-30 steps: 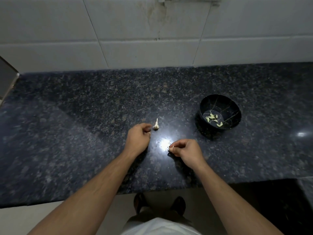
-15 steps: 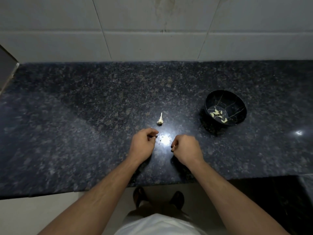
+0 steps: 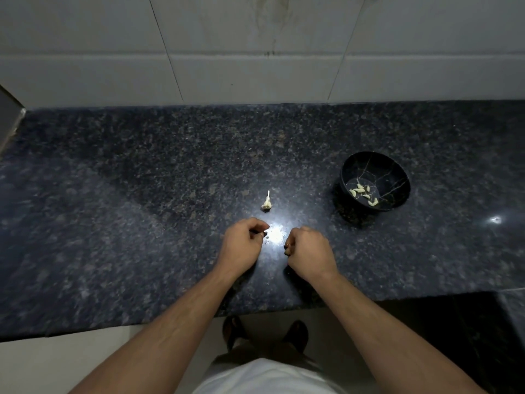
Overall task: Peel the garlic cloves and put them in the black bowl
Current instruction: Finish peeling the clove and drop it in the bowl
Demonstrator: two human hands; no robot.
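From the head camera, a dark speckled stone worktop [image 3: 142, 223] runs along a wall of big pale tiles [image 3: 255, 66]. A round black bowl with thin light crack lines [image 3: 397, 177] sits toward the right side of the worktop, well apart from the hands. Inside it lie several small pale peeled garlic cloves [image 3: 364, 191]. So part of the job is done.

Near the middle of the worktop, a small whitish garlic stub with a thin stalk sticking up [image 3: 266, 203] stands alone, just beyond the hands. Nothing touches it. I cannot tell if any cloves are left on it.

The left hand [image 3: 241, 245] is near the front edge. Its fingers are curled in, and the thumb and first finger seem to pinch something tiny and dark. I cannot tell what it is.

The right hand [image 3: 309, 253] is just beside the left one, with a bright spot of light on the worktop between them. Its fingers are curled tight, and a small pale bit [image 3: 287, 249], likely a garlic clove, peeks out at the fingertips.

I think this clove must still be peeled and dropped in the bowl.
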